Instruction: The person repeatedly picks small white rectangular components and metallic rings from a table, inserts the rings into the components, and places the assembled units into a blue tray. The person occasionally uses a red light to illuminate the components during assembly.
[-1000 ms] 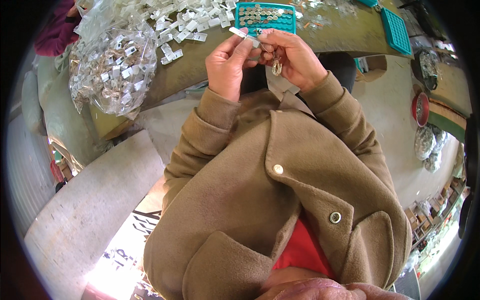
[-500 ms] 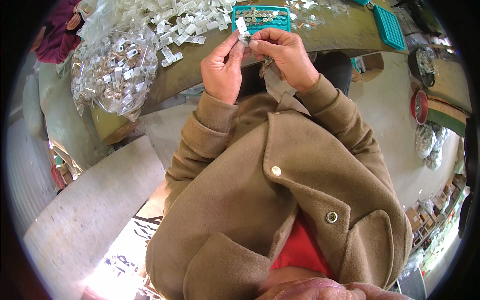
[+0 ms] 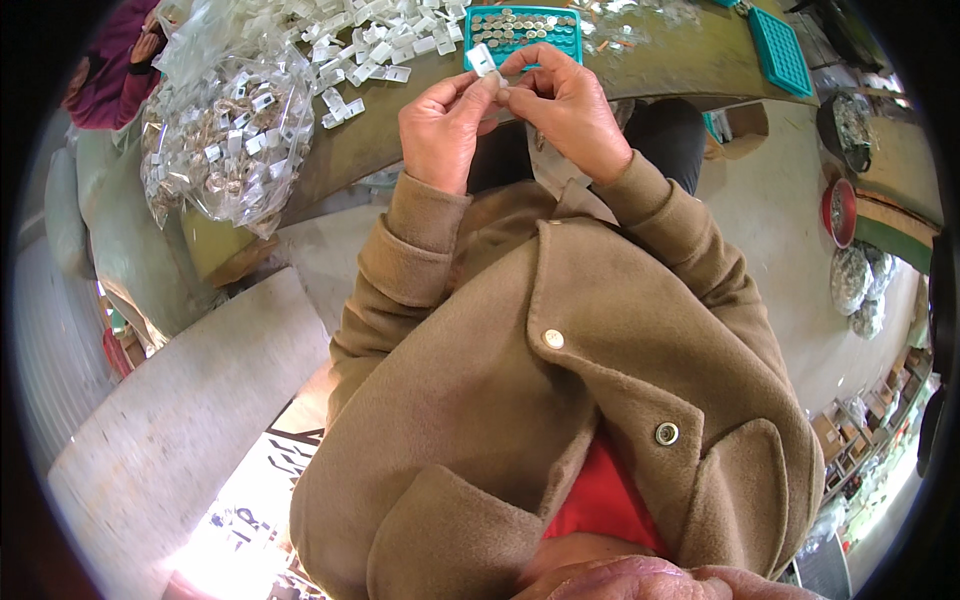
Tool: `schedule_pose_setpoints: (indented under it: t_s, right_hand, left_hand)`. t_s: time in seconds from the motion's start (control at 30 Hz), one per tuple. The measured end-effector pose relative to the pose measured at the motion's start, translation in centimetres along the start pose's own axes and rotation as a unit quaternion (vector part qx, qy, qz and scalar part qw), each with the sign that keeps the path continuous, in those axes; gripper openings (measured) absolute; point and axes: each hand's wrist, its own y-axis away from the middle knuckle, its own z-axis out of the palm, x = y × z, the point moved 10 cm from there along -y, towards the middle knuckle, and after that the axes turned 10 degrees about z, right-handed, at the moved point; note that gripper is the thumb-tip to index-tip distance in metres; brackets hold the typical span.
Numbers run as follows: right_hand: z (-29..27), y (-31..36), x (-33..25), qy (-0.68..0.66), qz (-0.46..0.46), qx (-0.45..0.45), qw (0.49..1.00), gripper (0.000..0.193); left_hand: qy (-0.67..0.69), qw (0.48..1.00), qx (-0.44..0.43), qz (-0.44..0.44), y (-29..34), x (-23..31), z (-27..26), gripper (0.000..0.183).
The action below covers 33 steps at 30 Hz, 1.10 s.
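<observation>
My left hand (image 3: 440, 130) pinches a small white plastic piece (image 3: 480, 60) between thumb and fingers, its free end tilted up above the fingertips. Close against it, my right hand (image 3: 575, 115) has its thumb at the left fingertips and its index finger arched over. What the right fingers grip is hidden. Just beyond both hands, on the table, lies a teal tray (image 3: 574, 45) with round silvery discs (image 3: 512, 24) in its far rows. Many similar white plastic pieces (image 3: 385, 45) are heaped on the table to the left.
A clear plastic bag (image 3: 235, 145) of white pieces and brownish strands sits at the table's left edge. Another teal tray (image 3: 778, 52) lies at the right end. At the far left is a person in a maroon sleeve (image 3: 105, 90). A red bowl (image 3: 838, 212) stands on the right.
The hands have drawn slightly nearer and lower. The white piece has tilted left, and the dark part at the fingertips is now covered. Brownish strands below my right hand are mostly out of sight.
</observation>
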Motion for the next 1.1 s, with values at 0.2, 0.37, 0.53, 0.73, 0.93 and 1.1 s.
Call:
schedule_pose_setpoints:
  t_s: [0.2,0.37,0.53,0.73,0.93,1.1]
  right_hand:
    - [0.1,0.8,-2.6,0.121,-0.100,0.019,0.987,0.023]
    - [0.5,1.2,-3.1,0.181,-0.139,0.017,0.974,0.024]
    - [0.8,1.1,-2.6,0.193,-0.141,0.008,0.971,0.018]
    - [0.4,1.3,-3.7,0.212,-0.215,0.056,0.952,0.016]
    - [0.3,0.3,-2.8,0.216,-0.147,0.023,0.965,0.010]
    - [-0.2,-0.4,-2.0,0.092,-0.070,0.021,0.993,0.016]
  left_hand:
    - [-0.033,0.999,0.007,0.011,0.1,0.8,-0.5,0.023]
    - [0.162,0.982,0.003,-0.098,0.3,-0.7,-0.4,0.020]
    - [0.321,0.927,0.000,-0.194,0.7,-2.5,0.1,0.019]
    - [0.430,0.861,-0.018,-0.271,0.9,-3.3,0.8,0.016]
    - [0.294,0.942,0.007,-0.165,-0.4,-2.6,-0.3,0.017]
    - [0.129,0.984,0.087,-0.085,-0.7,-1.7,-2.0,0.019]
